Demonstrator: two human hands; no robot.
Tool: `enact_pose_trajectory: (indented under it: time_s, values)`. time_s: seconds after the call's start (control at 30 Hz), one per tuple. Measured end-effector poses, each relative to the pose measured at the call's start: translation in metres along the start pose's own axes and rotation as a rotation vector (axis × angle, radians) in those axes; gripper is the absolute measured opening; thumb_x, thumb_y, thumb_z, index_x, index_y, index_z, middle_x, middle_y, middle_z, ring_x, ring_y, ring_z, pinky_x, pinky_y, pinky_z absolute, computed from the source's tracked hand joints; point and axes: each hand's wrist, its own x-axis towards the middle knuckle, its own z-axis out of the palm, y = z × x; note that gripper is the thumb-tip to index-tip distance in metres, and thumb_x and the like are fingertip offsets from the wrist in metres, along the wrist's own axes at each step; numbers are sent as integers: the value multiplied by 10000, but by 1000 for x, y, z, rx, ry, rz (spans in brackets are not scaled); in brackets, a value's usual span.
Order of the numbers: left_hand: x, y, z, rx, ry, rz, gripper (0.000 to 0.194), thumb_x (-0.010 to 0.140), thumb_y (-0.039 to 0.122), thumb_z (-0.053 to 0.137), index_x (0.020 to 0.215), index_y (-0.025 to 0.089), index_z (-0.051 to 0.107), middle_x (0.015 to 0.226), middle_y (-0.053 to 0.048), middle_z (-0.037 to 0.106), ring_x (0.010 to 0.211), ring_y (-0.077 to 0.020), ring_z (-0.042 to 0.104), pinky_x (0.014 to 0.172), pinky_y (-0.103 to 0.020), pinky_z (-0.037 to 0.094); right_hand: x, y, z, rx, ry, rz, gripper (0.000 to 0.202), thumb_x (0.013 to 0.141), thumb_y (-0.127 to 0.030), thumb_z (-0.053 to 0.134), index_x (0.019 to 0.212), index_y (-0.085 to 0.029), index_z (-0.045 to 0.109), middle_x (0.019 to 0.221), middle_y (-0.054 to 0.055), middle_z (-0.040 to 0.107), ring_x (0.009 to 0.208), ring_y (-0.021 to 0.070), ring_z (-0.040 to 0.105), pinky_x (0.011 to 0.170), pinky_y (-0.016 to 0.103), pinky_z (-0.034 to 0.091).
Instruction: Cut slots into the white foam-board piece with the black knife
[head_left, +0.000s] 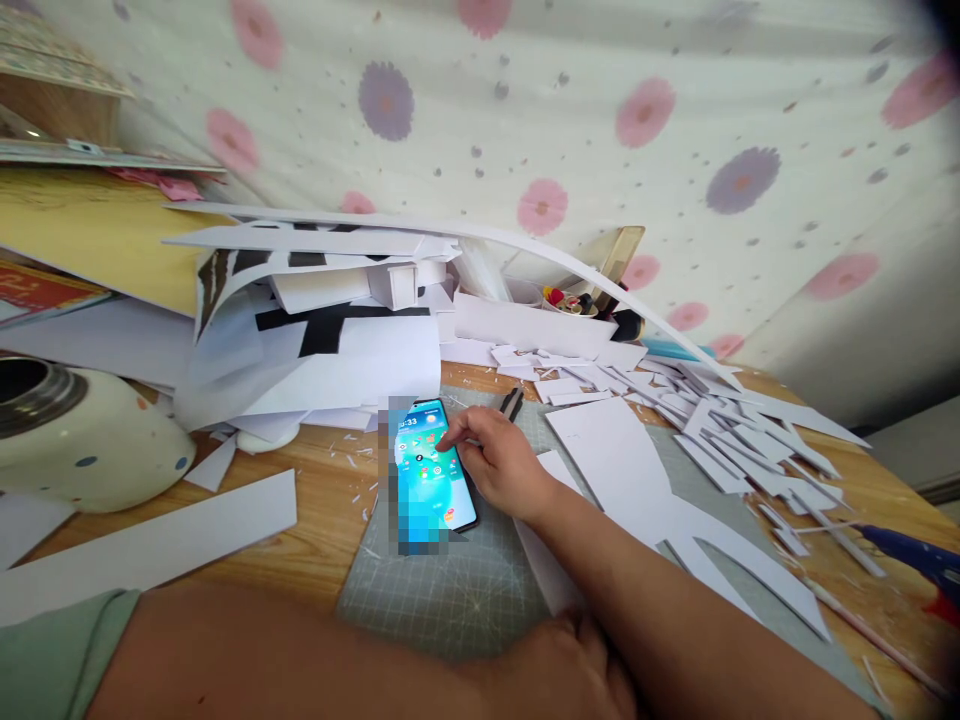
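Tapping the phone [433, 468] with one right hand [501, 462] fingertip, nothing gripped; it's slick, rigid glass, so grab its long edges.

Left hand [562, 665] rests loosely curled, empty, on the cutting mat [450, 590].

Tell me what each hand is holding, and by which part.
Nothing is held. The right hand only touches the phone screen with a fingertip; the left hand rests on the cutting mat, empty as far as shown.

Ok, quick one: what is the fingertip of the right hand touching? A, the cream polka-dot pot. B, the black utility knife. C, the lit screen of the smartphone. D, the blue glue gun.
C: the right hand has its index fingertip on the lit screen of the smartphone, which lies flat on the grey cutting mat.
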Motion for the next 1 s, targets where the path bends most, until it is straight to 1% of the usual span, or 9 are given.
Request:
enact_pose_trajectory:
  time_s: [0.07, 0.17, 0.3, 0.43, 0.5, 0.6, 0.7, 0.83, 1.0]
  values:
    - [0, -1, 0, -1, -12, 5, 165, 820, 285, 658, 929, 170, 708, 816, -41, 730, 694, -228, 649, 504, -333, 411, 0, -1, 0, -1, -16, -4, 272, 784, 8, 452, 864, -197, 612, 896, 29, 698, 875, 187, 622, 875, 337, 449]
    - [0, 0, -1, -20, -39, 9, 161, 821, 284, 655, 928, 180, 713, 831, -39, 734, 717, -230, 653, 504, -331, 409, 0, -4, -2, -6, -86, -39, 265, 782, -10, 472, 899, -208, 603, 929, 24, 700, 923, 196, 615, 942, 373, 419]
    - [3, -1, -6, -42, -76, -5, 164, 841, 302, 638, 920, 182, 719, 835, -52, 741, 707, -216, 655, 485, -312, 398, -1, -10, -4, 20, -186, -38, 255, 786, -16, 476, 895, -223, 577, 953, 7, 706, 981, 192, 616, 1068, 463, 307]
    - [4, -4, -11, -45, -102, 14, 128, 839, 291, 648, 895, 199, 717, 772, -40, 731, 665, -207, 650, 450, -294, 376, -2, -13, -4, 31, -248, -26, 247, 785, -14, 479, 875, -225, 571, 944, -5, 698, 992, 188, 616, 1112, 524, 221]
    - [2, -4, -10, -44, -78, 17, 129, 827, 291, 660, 900, 198, 712, 788, -38, 732, 667, -214, 650, 447, -299, 377, -2, -11, -3, 50, -200, -22, 258, 782, -9, 477, 890, -219, 580, 955, 3, 700, 981, 188, 619, 1100, 509, 248]
    - [0, -4, -2, -25, -11, 7, 144, 811, 305, 677, 893, 189, 703, 802, -36, 729, 677, -226, 649, 475, -312, 400, 0, -4, -1, 60, -36, 2, 273, 774, 3, 471, 896, -204, 601, 948, 24, 703, 916, 188, 618, 976, 406, 390]
    - [0, -2, 6, -23, 30, 1, 117, 821, 291, 669, 862, 184, 689, 768, -42, 716, 644, -211, 635, 497, -303, 401, 1, 2, 0, 40, 49, 44, 266, 771, 10, 475, 860, -201, 609, 909, 24, 707, 869, 188, 614, 884, 352, 429]
    - [1, -1, 10, -12, 39, -1, 113, 825, 300, 666, 849, 190, 672, 734, -51, 703, 619, -205, 626, 482, -289, 379, 2, 3, 0, 27, 45, 67, 231, 788, -5, 493, 847, -210, 580, 920, 15, 723, 877, 188, 626, 899, 355, 423]
    - [0, -2, 6, -18, 24, 2, 116, 832, 308, 659, 853, 195, 676, 750, -45, 710, 621, -204, 623, 463, -291, 377, 2, -1, -2, -5, -70, 30, 210, 816, -49, 529, 943, -212, 563, 1060, 35, 725, 1014, 210, 617, 983, 418, 383]
